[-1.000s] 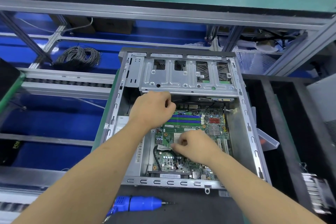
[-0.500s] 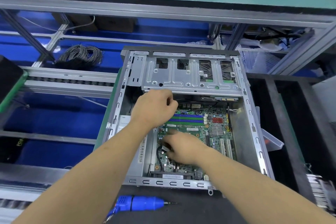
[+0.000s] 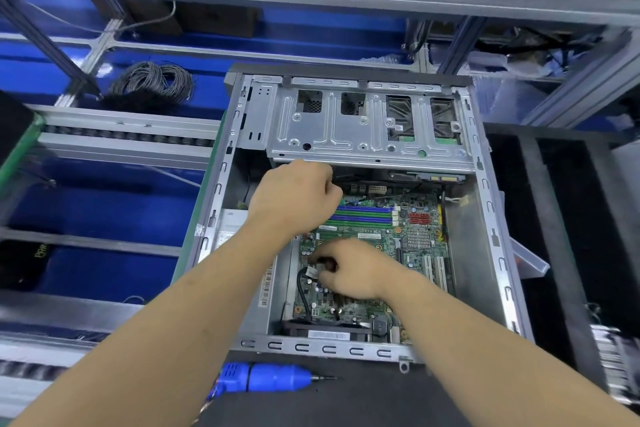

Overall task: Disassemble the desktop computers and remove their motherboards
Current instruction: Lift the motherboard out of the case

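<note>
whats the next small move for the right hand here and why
Probably pull the small white connector straight up off the motherboard. The right hand pinches it at the black cable's end, and the board still sits in the case.

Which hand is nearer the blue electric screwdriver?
Right. The right hand works over the motherboard, just beyond the blue electric screwdriver; the left hand is farther back.

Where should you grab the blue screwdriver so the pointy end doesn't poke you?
Grip the blue screwdriver around its fat blue barrel, coming from above. It lies flat on the dark mat in front of the computer case, with its thin metal tip pointing right, so the thick middle is probably the easiest, safest part for hands.
</note>
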Demonstrator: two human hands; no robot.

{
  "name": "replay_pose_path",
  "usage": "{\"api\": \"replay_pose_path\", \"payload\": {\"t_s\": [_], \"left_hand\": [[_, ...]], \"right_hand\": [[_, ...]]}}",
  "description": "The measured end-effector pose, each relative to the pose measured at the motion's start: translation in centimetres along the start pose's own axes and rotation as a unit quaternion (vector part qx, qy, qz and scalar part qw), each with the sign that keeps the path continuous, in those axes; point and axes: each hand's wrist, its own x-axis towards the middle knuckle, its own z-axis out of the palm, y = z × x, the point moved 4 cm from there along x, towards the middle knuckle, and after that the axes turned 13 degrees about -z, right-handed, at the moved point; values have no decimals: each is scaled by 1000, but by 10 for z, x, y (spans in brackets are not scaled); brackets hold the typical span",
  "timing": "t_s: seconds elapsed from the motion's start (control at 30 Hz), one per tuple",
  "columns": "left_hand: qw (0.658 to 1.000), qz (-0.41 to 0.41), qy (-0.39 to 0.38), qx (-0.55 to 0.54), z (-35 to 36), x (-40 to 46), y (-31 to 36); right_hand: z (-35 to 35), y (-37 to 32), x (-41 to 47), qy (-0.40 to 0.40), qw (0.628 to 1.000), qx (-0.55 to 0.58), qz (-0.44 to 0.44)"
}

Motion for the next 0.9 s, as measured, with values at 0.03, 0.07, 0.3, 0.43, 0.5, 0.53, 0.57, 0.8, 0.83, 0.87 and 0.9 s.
{"api": "replay_pose_path", "payload": {"t_s": [0.03,0.07,0.3,0.43,0.5,0.53,0.57,0.8,0.83,0.87,0.9], "left_hand": [[1000,0,-1,-5,0,0,0],[1000,1,-2,-8,0,1,0],[1000,-13,-6,-22,0,3,-1],[1000,-14,-10,-23,0,2,-2],[999,-19,-17,-29,-1,2,-3],[999,-21,-20,-31,-1,2,-3],[999,-24,-24,-31,-1,2,-3],[999,-26,-18,-14,-1,0,-2],[999,-26,-19,-12,0,1,-2],[999,-26,-19,-9,1,1,-2],[999,-28,-20,-5,1,1,-3]], "right_hand": [[-3,4,-2,16,1000,9,7],[-5,7,-3,30,999,13,13],[-14,1,-4,81,996,-21,19],[-24,7,-11,140,985,-78,57],[-29,9,-16,166,979,-97,73],[-30,10,-18,167,978,-101,78],[-30,10,-19,158,979,-100,80],[-17,-26,-10,94,991,-48,78],[-14,-33,-7,92,991,-28,95],[-11,-39,-4,93,989,-8,113],[-8,-45,-2,97,987,9,130]]}}
